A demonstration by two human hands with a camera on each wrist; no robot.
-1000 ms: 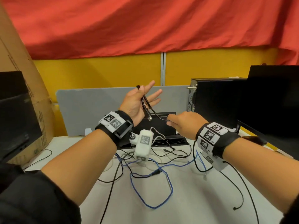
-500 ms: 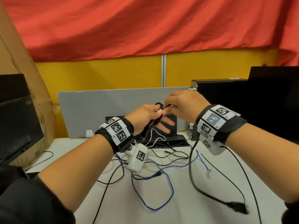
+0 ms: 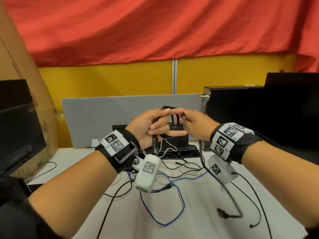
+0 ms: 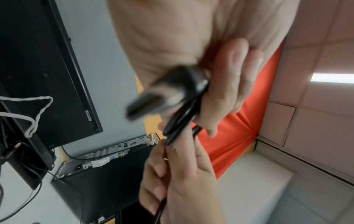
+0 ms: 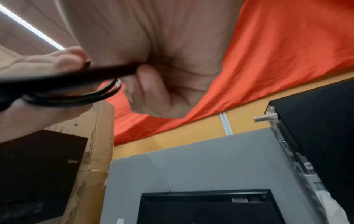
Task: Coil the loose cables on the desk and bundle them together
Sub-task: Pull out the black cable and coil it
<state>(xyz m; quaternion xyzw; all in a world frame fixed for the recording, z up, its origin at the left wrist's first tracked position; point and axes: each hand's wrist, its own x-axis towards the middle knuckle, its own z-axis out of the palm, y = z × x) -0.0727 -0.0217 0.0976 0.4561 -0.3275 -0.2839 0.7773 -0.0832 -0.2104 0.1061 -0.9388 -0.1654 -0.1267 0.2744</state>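
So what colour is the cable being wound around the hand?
Black cable; the head view shows it best.

A grey divider panel stands behind the grip, with a black computer tower to its right and a cardboard box far left (leaning inward). Red cloth hangs above.

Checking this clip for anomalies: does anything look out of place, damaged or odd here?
Nothing looks damaged. The left hand holds the black cable in loops while the right hand feeds it. The blue cable and thin black cables lie tangled, uncoiled, on the desk.
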